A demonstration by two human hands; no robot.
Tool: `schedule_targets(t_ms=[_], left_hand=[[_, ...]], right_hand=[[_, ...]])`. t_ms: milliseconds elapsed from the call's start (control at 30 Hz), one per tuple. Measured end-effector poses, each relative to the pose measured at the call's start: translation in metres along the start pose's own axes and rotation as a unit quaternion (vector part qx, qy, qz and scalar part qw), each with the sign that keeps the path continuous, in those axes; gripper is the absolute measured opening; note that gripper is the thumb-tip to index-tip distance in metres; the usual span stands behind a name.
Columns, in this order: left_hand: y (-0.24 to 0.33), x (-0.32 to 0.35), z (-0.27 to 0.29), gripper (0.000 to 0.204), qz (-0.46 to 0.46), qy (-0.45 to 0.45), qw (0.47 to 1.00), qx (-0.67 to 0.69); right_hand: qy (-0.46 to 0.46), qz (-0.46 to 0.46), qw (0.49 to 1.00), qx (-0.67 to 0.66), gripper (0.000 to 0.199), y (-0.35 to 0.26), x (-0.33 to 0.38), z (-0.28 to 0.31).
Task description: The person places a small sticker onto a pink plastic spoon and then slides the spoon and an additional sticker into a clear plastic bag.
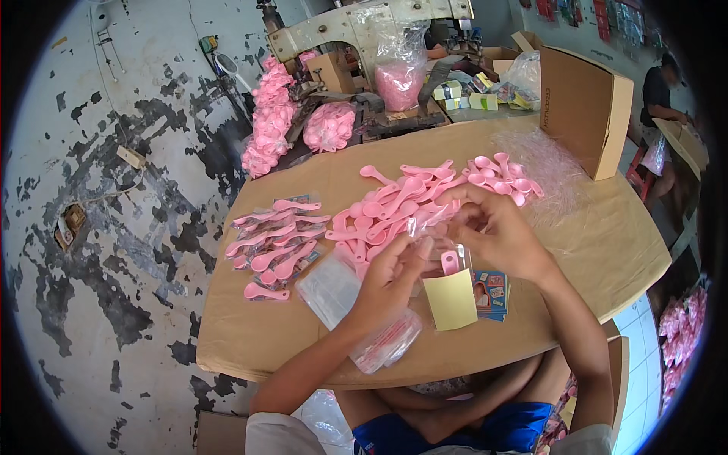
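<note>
My left hand [394,273] and my right hand [500,235] meet over the middle of the table, both pinching the upper part of a small clear plastic bag [465,255]. The handle of a pink measuring spoon [450,262] shows in the bag, beside a plain yellowish card [452,300] that hangs lower. Blue printed cards [497,294] lie stacked just right of that card. Flat clear bags [330,284] are under and beside my left wrist, with a second bunch [387,343] nearer me. Beyond my hands spreads a heap of loose pink spoons [406,193].
Bagged pink spoons [269,243] lie in a pile at the left of the brown-covered table [576,265]. Clear plastic strips [542,163] and a tall cardboard box [584,110] are at the far right. Behind stand a machine [364,30] and full bags of pink pieces [330,127]. Another person [656,95] sits at far right.
</note>
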State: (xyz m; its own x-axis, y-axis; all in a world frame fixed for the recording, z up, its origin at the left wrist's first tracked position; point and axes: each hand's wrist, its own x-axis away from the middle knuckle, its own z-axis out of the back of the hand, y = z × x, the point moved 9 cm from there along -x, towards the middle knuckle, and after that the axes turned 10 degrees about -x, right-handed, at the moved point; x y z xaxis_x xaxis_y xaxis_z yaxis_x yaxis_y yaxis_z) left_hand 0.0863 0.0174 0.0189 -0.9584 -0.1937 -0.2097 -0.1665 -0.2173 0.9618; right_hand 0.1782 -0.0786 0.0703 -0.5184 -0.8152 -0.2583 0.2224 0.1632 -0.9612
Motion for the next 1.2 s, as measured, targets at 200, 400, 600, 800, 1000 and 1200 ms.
schedule_targets(t_ms=[200,400,600,800,1000,1200], left_hand=[[0.002,0.000,0.011,0.036,-0.004,0.085,0.994,-0.070],[-0.018,-0.001,0.013,0.034,0.021,0.037,0.994,-0.104],[-0.034,-0.005,0.005,0.027,0.035,-0.076,0.979,-0.186],[-0.007,-0.006,0.015,0.032,-0.051,-0.004,0.972,-0.230],[-0.016,-0.008,0.031,0.039,0.077,0.039,0.994,0.061],[-0.023,-0.022,0.030,0.034,0.066,0.051,0.983,0.164]], right_hand=[[0.106,0.346,0.835,0.415,0.024,-0.040,0.018,-0.016],[0.059,0.395,0.801,0.447,0.024,-0.025,0.012,-0.035],[-0.017,0.443,0.742,0.503,0.020,-0.012,0.010,-0.047],[0.034,0.424,0.809,0.407,0.011,-0.031,0.002,-0.028],[-0.007,0.249,0.960,-0.128,0.007,-0.047,-0.012,0.115],[0.259,0.126,0.662,0.692,0.031,0.028,-0.003,0.243]])
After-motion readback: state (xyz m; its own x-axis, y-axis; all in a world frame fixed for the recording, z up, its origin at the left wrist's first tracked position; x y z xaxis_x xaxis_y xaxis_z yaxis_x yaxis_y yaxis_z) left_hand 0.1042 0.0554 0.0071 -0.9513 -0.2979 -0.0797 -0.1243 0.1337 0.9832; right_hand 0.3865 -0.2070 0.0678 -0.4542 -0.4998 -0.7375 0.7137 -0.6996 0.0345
